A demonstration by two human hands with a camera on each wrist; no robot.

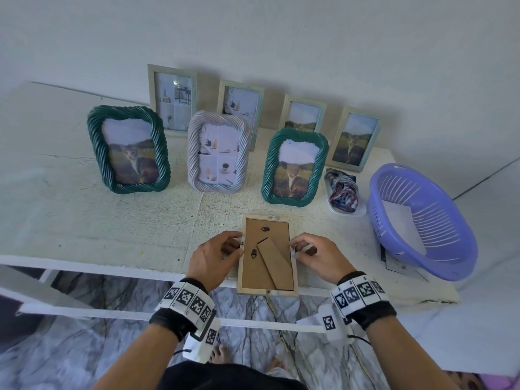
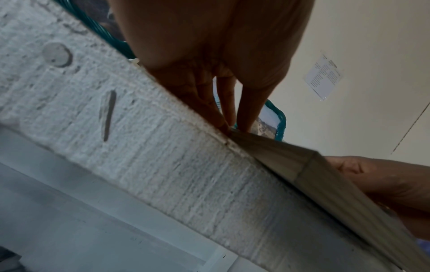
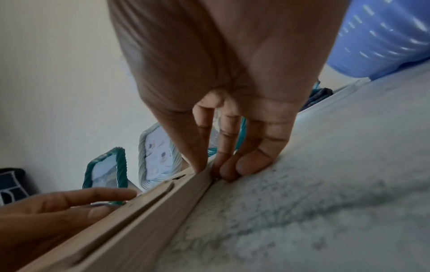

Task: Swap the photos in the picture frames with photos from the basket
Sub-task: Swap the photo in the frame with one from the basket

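Observation:
A light wooden picture frame lies face down at the table's front edge, its brown backing board and stand flap upward. My left hand pinches the frame's left rail at a small metal tab; the left wrist view shows its fingertips at the frame. My right hand pinches the right rail, thumb on top and curled fingers on the table beside the frame. The purple basket stands at the right with a white photo inside.
Three twisted-rim frames, green, lilac and green, stand mid-table. Several pale wooden frames lean on the wall. A white tray with patterned cloth sits beside the basket; another print lies under its edge.

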